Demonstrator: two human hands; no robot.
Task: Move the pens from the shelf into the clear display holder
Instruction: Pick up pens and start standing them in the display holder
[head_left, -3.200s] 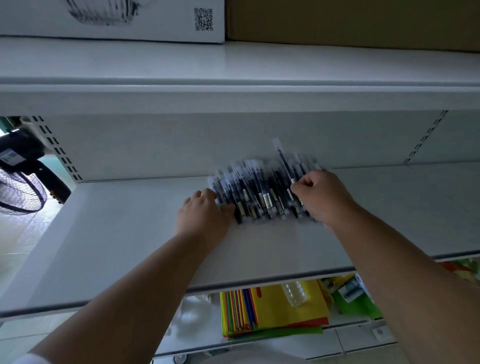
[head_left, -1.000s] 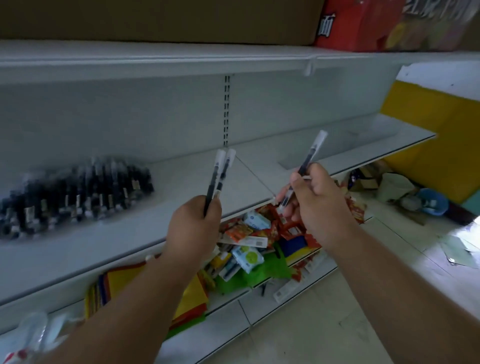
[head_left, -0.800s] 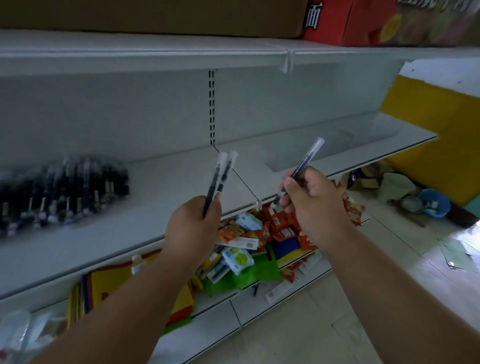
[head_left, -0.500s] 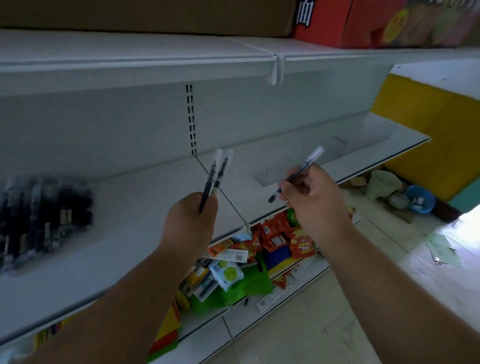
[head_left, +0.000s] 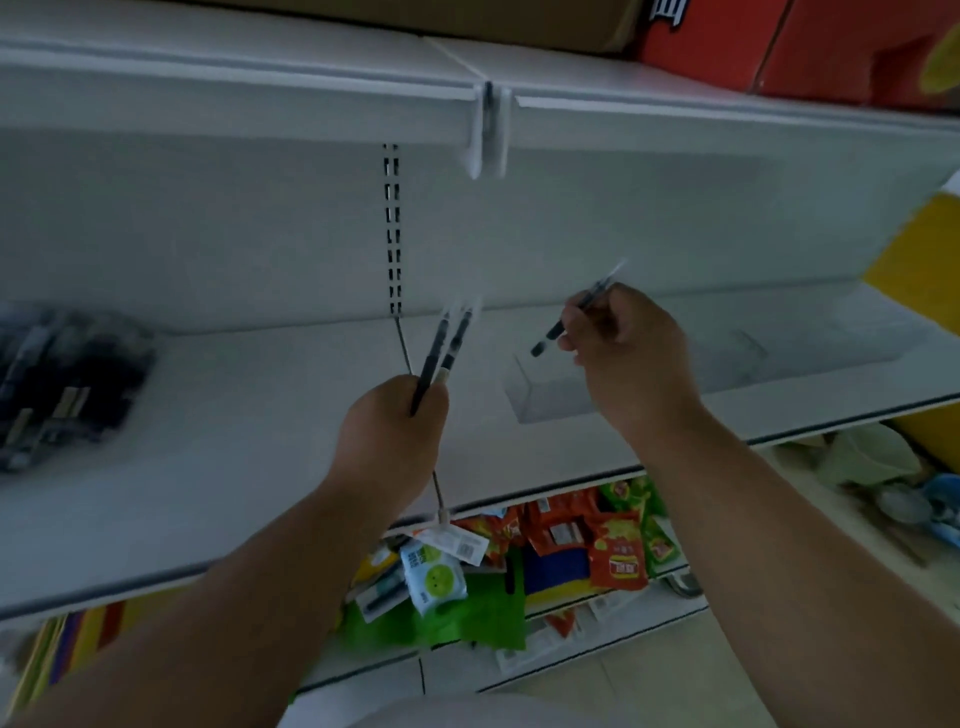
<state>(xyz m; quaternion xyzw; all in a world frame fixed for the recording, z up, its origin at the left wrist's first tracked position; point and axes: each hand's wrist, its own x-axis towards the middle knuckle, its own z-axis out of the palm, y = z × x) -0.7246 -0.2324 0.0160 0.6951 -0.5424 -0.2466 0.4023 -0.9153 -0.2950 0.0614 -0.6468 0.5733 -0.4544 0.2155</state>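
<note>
Single pen (head_left: 574, 316): long axis runs diagonally, dark end down and toward the left, pale clear end up and toward the right; it hangs just above the left end of the clear display holder (head_left: 550, 392), not touching it.
Right hand (head_left: 631, 358): fingers and thumb curled round the middle of the single pen, held over the holder's left half.
Pair of pens (head_left: 445, 345): side by side and near parallel, long axes steep, lower ends in the fist, blurred pale tips leaning up and slightly right; left of the holder and above the shelf board.
Left hand (head_left: 392, 439): closed in a fist round the lower ends of the pair, to the holder's left and nearer the camera.
Pen pile (head_left: 62, 382): dark, blurred heap lying flat, well apart from the holder at the far left; which way single pens point cannot be told.
Holder: transparent, low, box-like tray standing on the shelf; its far end is faint against the white.
Shelf (head_left: 249, 447): white metal board under the holder, with a seam to the holder's left and a slotted upright (head_left: 392, 228) behind it.
Upper shelf (head_left: 675, 111): white, above the holder, carrying a red carton (head_left: 810, 47).
Lower shelf: below the holder, colourful snack packets (head_left: 613, 545) and green sheets.
Floor: pale tiles lower right of the holder.
Pen look: slim, dark barrels with clear caps.
</note>
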